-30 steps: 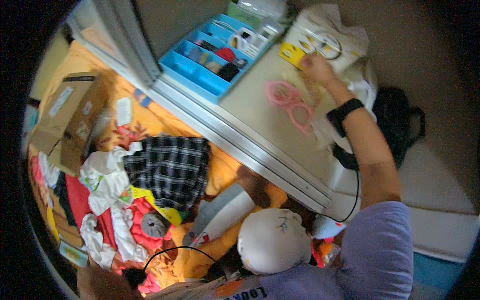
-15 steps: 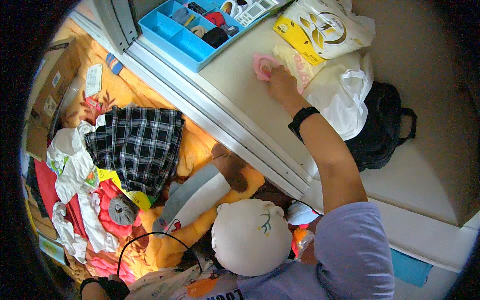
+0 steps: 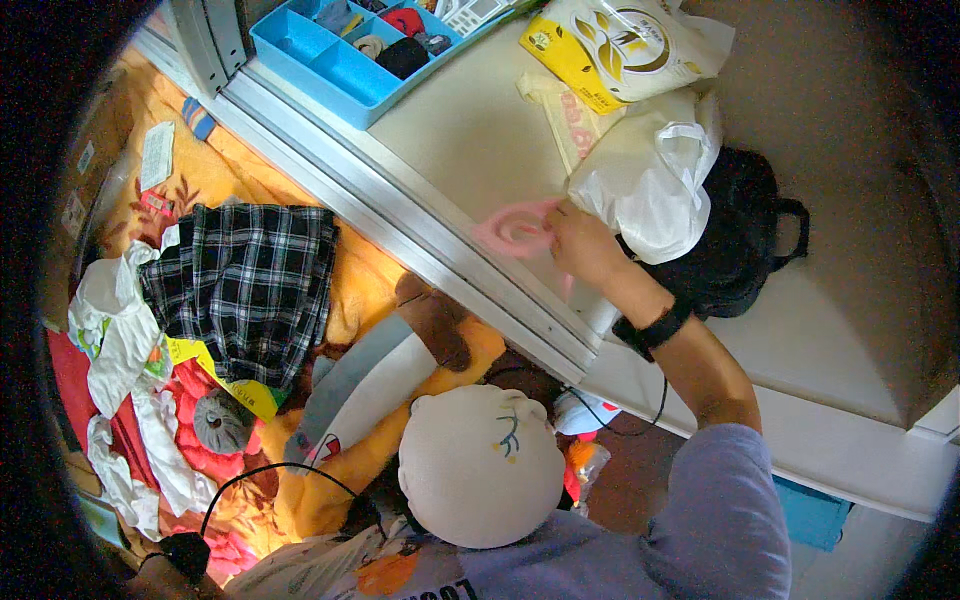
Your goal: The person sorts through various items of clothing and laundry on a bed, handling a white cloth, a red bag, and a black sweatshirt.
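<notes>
My right hand (image 3: 588,245) is closed on one end of a soft pink looped thing (image 3: 515,228), held over the pale cabinet floor beside the metal sliding track. Motion smears the pink thing, so I cannot tell its kind. Close to that hand lie a white plastic bag (image 3: 650,185) and a black bag (image 3: 745,235). At the lower left rim, my left hand (image 3: 152,570) is mostly cut off and dark, near a black wristband (image 3: 185,550); its fingers are hidden.
A blue divided tray (image 3: 335,85) holds small rolled items and a remote. Near it lies a yellow-and-white package (image 3: 610,55) on a cream wrapper (image 3: 560,115). Across the metal track (image 3: 400,225), plaid cloth (image 3: 250,285), white clothes (image 3: 115,330) and a long plush toy (image 3: 370,380) cover an orange blanket (image 3: 360,275).
My right hand has pulled back toward me from beside the cream wrapper, bringing the pink thing along; it now hangs as a loop near the track. The view has shifted slightly.
</notes>
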A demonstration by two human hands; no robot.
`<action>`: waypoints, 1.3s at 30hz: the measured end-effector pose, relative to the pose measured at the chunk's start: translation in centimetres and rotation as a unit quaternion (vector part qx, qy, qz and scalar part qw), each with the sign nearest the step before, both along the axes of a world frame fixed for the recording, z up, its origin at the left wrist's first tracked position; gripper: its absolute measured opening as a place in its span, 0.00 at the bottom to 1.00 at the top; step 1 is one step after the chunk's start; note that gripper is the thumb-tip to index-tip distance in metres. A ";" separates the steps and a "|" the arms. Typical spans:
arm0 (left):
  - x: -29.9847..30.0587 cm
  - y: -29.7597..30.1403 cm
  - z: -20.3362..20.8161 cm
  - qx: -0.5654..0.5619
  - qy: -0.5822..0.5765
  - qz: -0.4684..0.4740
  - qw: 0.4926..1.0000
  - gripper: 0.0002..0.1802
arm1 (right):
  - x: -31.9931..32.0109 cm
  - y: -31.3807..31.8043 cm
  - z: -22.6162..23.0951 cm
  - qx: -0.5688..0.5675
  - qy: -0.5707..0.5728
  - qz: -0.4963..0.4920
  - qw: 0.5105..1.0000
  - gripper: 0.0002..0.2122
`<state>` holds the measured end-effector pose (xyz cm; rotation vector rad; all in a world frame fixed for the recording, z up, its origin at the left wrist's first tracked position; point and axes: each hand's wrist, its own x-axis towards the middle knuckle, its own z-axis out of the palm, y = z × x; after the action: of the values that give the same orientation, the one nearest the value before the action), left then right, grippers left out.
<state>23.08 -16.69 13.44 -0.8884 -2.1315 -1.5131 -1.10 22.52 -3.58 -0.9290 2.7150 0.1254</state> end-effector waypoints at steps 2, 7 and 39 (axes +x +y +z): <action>0.1 -0.1 -0.2 -0.004 -0.003 0.006 1.000 0.09 | 1.4 2.3 0.5 0.037 -0.011 0.010 0.999 0.13; 0.4 -0.5 0.1 -0.022 -0.008 0.015 1.000 0.09 | 5.1 10.5 -0.4 -0.311 -0.191 -0.037 0.930 0.21; 5.8 -2.4 2.2 -0.138 -0.052 0.121 0.982 0.08 | 1.6 -17.9 1.3 -0.016 -0.135 0.203 0.970 0.12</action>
<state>28.85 -19.06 15.65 -0.6152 -2.4645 -1.1875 0.49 4.66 -2.29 -1.3912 2.2566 0.0289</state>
